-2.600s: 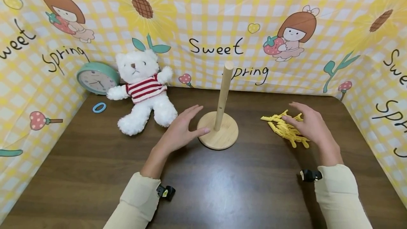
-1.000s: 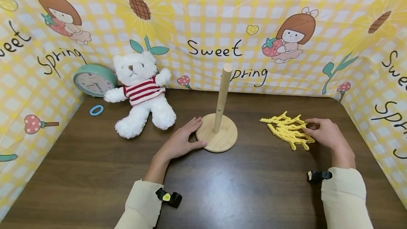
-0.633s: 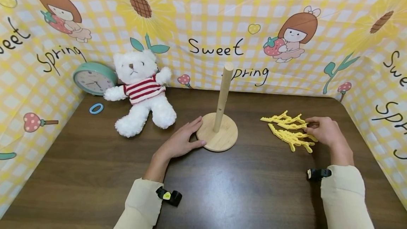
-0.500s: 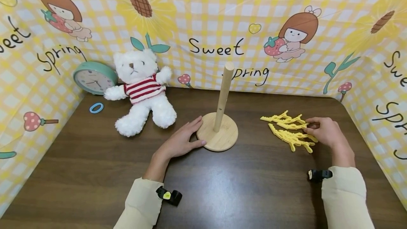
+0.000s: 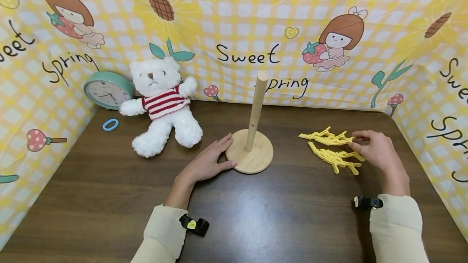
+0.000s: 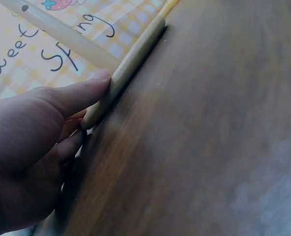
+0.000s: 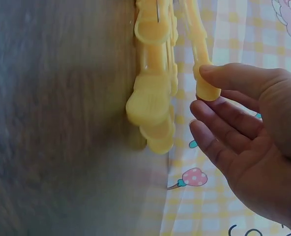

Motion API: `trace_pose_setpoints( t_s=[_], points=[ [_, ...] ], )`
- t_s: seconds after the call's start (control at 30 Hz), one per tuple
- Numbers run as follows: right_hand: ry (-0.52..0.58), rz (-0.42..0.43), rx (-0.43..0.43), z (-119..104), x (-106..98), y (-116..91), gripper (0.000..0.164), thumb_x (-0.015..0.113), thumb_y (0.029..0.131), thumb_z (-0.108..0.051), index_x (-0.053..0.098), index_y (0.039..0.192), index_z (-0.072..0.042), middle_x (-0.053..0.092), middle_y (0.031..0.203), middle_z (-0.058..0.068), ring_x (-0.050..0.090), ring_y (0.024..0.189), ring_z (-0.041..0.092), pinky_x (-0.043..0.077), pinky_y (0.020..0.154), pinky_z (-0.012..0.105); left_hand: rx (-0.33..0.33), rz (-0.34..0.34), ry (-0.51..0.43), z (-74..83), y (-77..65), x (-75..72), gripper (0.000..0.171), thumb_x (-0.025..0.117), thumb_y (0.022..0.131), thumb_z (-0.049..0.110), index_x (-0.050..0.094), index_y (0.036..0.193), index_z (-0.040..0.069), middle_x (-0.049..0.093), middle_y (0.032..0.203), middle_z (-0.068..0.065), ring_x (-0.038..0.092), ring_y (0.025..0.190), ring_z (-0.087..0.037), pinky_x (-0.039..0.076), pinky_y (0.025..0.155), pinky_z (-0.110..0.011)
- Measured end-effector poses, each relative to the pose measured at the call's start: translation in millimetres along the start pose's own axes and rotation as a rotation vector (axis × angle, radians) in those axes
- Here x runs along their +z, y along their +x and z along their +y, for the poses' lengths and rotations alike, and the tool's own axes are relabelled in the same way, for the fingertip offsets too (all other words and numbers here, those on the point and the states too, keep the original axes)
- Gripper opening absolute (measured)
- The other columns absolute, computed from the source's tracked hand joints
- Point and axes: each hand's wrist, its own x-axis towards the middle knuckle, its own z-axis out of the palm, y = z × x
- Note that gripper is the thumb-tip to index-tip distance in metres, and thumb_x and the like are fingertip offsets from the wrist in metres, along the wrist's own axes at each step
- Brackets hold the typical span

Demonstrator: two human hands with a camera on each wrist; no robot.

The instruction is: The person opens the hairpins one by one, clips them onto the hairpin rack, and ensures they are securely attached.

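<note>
In the head view, a wooden stand with a round base and an upright rod is at mid table. My left hand holds the left edge of its base; the left wrist view shows the thumb on the rim and the other fingers partly hidden behind it. Right of it lies a pile of thin, branch-like yellow plastic pieces. My right hand pinches the rounded right end of one yellow piece between thumb and fingers. In the right wrist view that end stands apart from the pile.
A white teddy bear in a red-striped shirt leans at the back left. Beside it are a teal round clock and a small blue ring. Yellow-checked cloth walls the back and both sides of the brown table.
My left hand has come onto the base of the stand. My right hand has gone to the pile's right end, and the upper yellow pieces have come apart from the lower ones.
</note>
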Motion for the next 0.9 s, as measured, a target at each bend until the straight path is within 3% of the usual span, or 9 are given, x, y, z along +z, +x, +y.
trace_pose_setpoints(
  t_s=[0.2,0.43,0.67,0.9],
  points=[
    [0.039,0.029,-0.002,-11,1,-5,0.044,0.067,0.099,-0.024,0.064,0.126,0.011,0.068,0.112,0.033,0.067,0.100,0.048,0.058,0.070,0.046,-0.004,0.000,-0.010,0.5,0.2,0.6,0.079,0.069,0.098,0.035,0.030,0.158,0.002,0.020,0.168,-0.007,0.015,0.154,-0.029,0.012,0.125,-0.045],
    [0.127,0.065,-0.021,-31,6,-15,0.049,0.067,0.099,-0.029,0.064,0.126,0.012,0.069,0.113,0.031,0.069,0.100,0.044,0.050,0.064,0.013,0.001,0.007,-0.012,0.1,-0.3,-0.3,0.079,0.069,0.098,0.034,0.030,0.158,0.001,0.021,0.167,-0.008,0.016,0.154,-0.027,0.012,0.125,-0.044],
    [0.154,0.126,-0.063,-46,5,-22,0.043,0.068,0.099,-0.025,0.066,0.124,0.010,0.069,0.109,0.030,0.069,0.098,0.046,0.046,0.064,0.006,0.007,0.005,-0.014,-1.7,0.4,0.4,0.079,0.069,0.098,0.033,0.030,0.158,0.001,0.021,0.167,-0.009,0.017,0.153,-0.025,0.012,0.125,-0.042],
    [0.191,0.134,-0.080,-57,4,-26,0.041,0.069,0.098,-0.022,0.065,0.125,0.008,0.068,0.110,0.030,0.070,0.097,0.045,0.045,0.066,0.003,0.014,0.008,-0.015,-1.2,0.6,0.1,0.079,0.070,0.098,0.033,0.031,0.157,0.000,0.021,0.167,-0.010,0.017,0.153,-0.026,0.012,0.125,-0.043]
  ],
)
